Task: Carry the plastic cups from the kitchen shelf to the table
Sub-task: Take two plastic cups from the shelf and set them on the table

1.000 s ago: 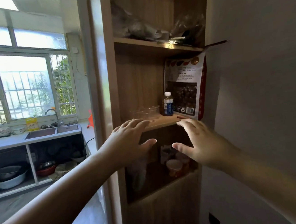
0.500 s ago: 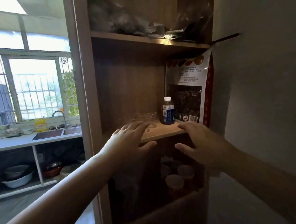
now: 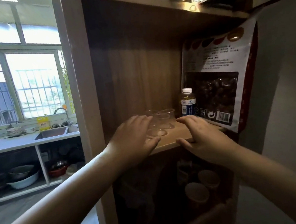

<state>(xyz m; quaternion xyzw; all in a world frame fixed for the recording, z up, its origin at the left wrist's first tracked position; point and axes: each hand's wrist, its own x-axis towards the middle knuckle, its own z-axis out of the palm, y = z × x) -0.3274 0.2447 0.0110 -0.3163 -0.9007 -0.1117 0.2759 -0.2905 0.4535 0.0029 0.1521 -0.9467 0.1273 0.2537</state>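
Observation:
Clear plastic cups (image 3: 162,122) stand close together on the middle wooden shelf (image 3: 171,140) of a tall cabinet. My left hand (image 3: 134,137) reaches over the shelf edge, fingers spread, its fingertips at the left side of the cups. To the right of the cups my right hand (image 3: 202,135) hovers with fingers apart, its thumb at the shelf's front edge. Neither hand holds anything. How many cups there are is hard to tell, since they are transparent and partly behind my left hand.
A small bottle (image 3: 188,102) and a large snack bag (image 3: 220,81) stand right of the cups. Bags fill the shelf above (image 3: 206,10); lidded jars (image 3: 198,192) sit below. A grey wall (image 3: 287,98) is close on the right. Sink counter (image 3: 28,139) lies left.
I have moved closer to the cabinet. Both hands have advanced onto the middle shelf and now flank the cups; earlier they hovered in front of the shelf edge.

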